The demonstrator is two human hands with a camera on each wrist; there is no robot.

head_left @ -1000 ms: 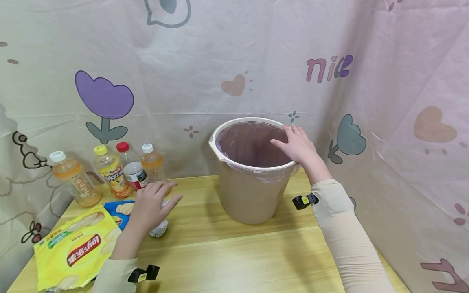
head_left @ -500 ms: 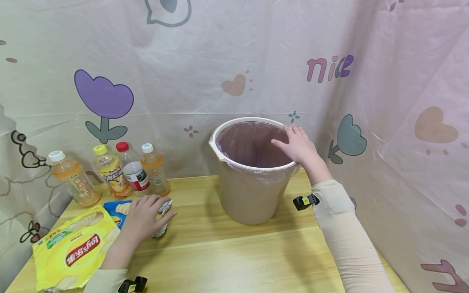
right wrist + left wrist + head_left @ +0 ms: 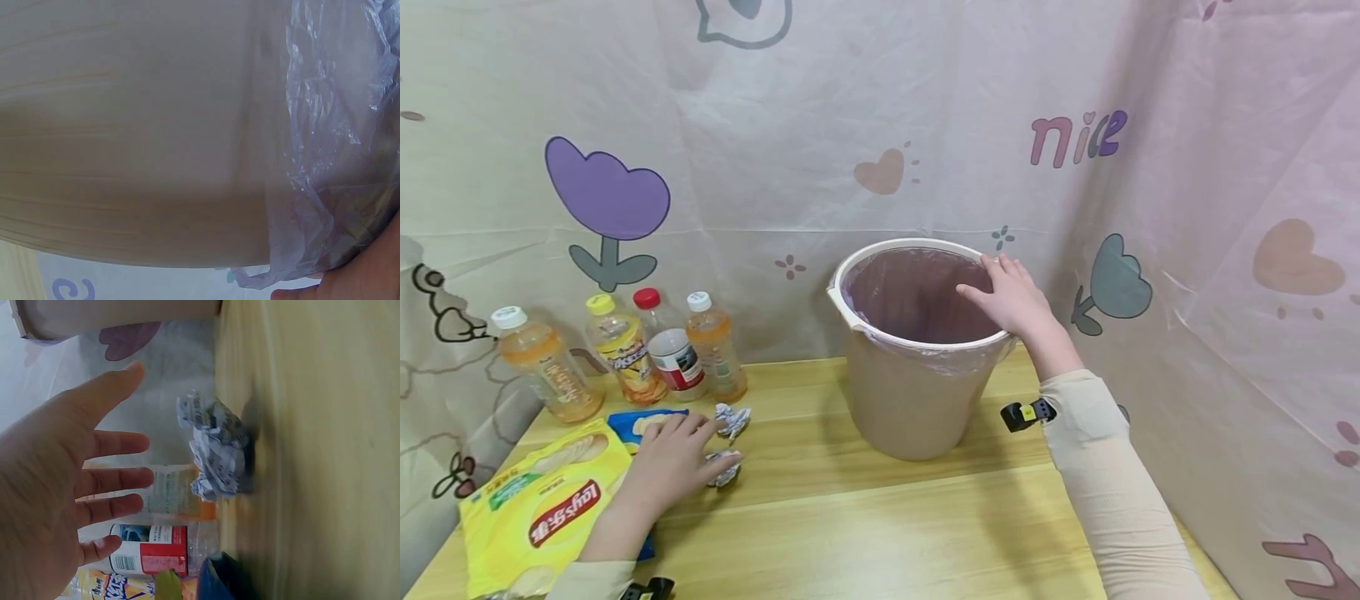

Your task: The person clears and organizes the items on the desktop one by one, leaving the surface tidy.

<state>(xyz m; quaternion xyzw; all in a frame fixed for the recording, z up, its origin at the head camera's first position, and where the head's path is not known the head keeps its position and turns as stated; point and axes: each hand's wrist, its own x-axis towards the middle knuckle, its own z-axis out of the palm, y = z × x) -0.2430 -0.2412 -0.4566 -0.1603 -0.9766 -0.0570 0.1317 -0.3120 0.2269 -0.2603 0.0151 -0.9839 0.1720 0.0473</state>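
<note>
My left hand [image 3: 666,467] hovers low over the table with its fingers spread, overlapping a blue chip bag [image 3: 625,423] in the head view. Two crumpled balls of printed paper lie by its fingertips: the farther paper ball [image 3: 732,421] and the nearer paper ball [image 3: 724,473], partly covered by the thumb. In the left wrist view, crumpled paper [image 3: 219,453] sits beyond the fingers, with a gap between. My right hand [image 3: 1018,304] rests on the rim of a beige bin [image 3: 917,400], fingers extended along it and thumb over the opening. A clear liner [image 3: 319,125] folds over the rim.
A yellow Lay's chip bag [image 3: 527,492] lies at the left, over part of the blue one. Behind stand several drink bottles, including a white-capped bottle [image 3: 553,375], a yellow-capped bottle [image 3: 628,354] and a red-capped bottle [image 3: 676,362]. A printed curtain [image 3: 760,150] hangs behind.
My left hand has lowered and drawn back to the left, uncovering the paper balls and bottles. My right hand stays on the bin rim.
</note>
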